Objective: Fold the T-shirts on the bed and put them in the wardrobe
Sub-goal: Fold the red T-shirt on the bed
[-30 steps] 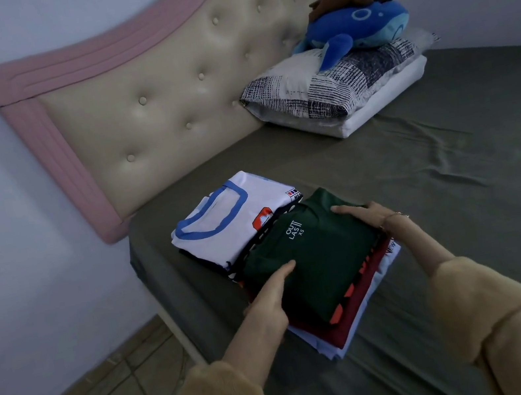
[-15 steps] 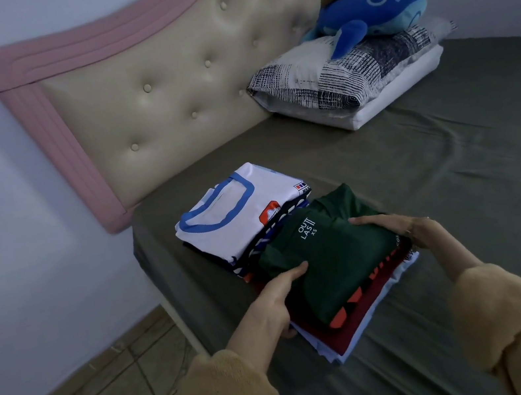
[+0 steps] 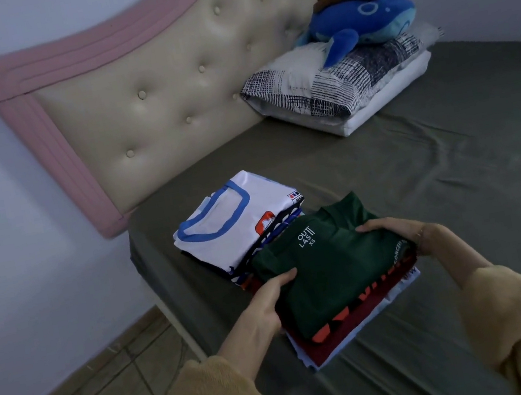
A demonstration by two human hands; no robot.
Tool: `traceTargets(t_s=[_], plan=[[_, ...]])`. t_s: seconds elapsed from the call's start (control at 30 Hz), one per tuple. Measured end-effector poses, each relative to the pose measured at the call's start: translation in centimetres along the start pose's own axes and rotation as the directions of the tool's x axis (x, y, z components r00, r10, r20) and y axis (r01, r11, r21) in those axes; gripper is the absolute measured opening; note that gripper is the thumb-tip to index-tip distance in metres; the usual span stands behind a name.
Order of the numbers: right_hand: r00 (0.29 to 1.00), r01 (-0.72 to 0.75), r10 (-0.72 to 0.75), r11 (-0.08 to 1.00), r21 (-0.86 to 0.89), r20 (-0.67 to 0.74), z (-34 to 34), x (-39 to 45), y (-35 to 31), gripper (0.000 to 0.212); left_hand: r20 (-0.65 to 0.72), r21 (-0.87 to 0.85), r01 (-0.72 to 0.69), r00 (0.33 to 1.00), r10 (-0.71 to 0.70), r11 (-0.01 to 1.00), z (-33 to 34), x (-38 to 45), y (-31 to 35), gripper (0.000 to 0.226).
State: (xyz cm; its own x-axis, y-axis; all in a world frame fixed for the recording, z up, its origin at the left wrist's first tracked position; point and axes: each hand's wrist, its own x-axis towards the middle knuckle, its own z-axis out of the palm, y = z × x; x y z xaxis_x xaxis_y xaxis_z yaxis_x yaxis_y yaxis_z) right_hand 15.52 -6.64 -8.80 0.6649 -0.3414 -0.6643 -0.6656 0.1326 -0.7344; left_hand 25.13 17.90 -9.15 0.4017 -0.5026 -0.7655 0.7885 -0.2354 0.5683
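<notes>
Head view | soft folded green T-shirt (image 3: 331,272) is topping a stack just beside the white-topped T-shirt stack (image 3: 238,218) on the smooth olive bed (image 3: 458,183) | left hand (image 3: 264,308) and right hand (image 3: 411,233) are gripping the stack's sides | tufted cream headboard (image 3: 163,85) is standing beyond; pillows (image 3: 333,87) are carrying a plush whale (image 3: 363,19).

Home bedroom, bed (image 3: 461,196) with tufted headboard (image 3: 164,92), pillows (image 3: 320,89), plush whale (image 3: 364,22)

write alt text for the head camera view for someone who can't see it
Both hands, left hand and right hand, grip the sides of a folded-shirt stack topped by a green T-shirt on the bed. A second stack sits beside it.
</notes>
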Motion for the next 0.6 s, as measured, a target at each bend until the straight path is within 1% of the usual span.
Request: traceTargets(t_s=[0.07,0.1,0.17,0.2,0.23,0.3,0.4,0.47,0.5,0.57,0.6], plan=[[0.999,-0.021,0.018,0.998,0.053,0.052,-0.2,-1.5,-0.5,0.079,0.013,0.005,-0.036,0.999,0.036,0.999,0.1,-1.4,0.5,0.022],[0.997,-0.028,0.022,0.997,0.078,0.075,-0.1,-2.2,-0.8,0.077,0.01,0.014,-0.058,0.998,0.058,0.998,0.2,-2.1,0.8,0.017],[0.994,-0.032,0.013,0.983,0.18,0.104,0.6,-4.3,-1.8,0.064,0.0,0.03,-0.099,0.995,0.1,0.995,0.3,-4.2,2.0,0.008],[0.994,-0.035,0.01,0.976,0.217,0.112,0.7,-5.9,-3.6,0.058,-0.018,0.021,-0.112,0.993,0.113,0.993,0.7,-6.7,3.5,0.007],[0.993,-0.026,-0.008,0.96,0.279,0.122,1.4,-6.2,-3.7,0.054,-0.015,0.007,-0.133,0.991,0.133,0.991,0.4,-7.1,4.0,0.007],[0.991,-0.008,-0.033,0.953,0.304,0.128,2.6,-7.4,-5.9,0.053,-0.049,-0.003,-0.167,0.985,0.167,0.986,-0.1,-8.8,5.8,0.012],[0.986,-0.017,-0.029,0.963,0.268,0.165,4.5,-10.0,-10.8,0.056,-0.128,-0.035,-0.196,0.973,0.191,0.98,-0.6,-13.3,9.4,0.031],[0.984,0.008,-0.048,0.972,0.233,0.169,6.0,-11.9,-14.3,0.052,-0.196,-0.047,-0.241,0.954,0.228,0.969,-1.3,-16.3,11.6,0.048],[0.982,0.014,-0.054,0.977,0.215,0.182,6.8,-12.6,-15.8,0.052,-0.23,-0.043,-0.266,0.941,0.25,0.963,-1.9,-17.4,12.6,0.062],[0.978,0.026,-0.064,0.982,0.187,0.2,8.5,-13.6,-18.0,0.059,-0.286,-0.022,-0.295,0.917,0.277,0.955,-3.8,-18.8,14.0,0.096],[0.976,0.033,-0.069,0.984,0.174,0.207,9.4,-13.9,-18.8,0.063,-0.295,-0.032,-0.303,0.913,0.281,0.952,-4.6,-19.7,14.5,0.103]])
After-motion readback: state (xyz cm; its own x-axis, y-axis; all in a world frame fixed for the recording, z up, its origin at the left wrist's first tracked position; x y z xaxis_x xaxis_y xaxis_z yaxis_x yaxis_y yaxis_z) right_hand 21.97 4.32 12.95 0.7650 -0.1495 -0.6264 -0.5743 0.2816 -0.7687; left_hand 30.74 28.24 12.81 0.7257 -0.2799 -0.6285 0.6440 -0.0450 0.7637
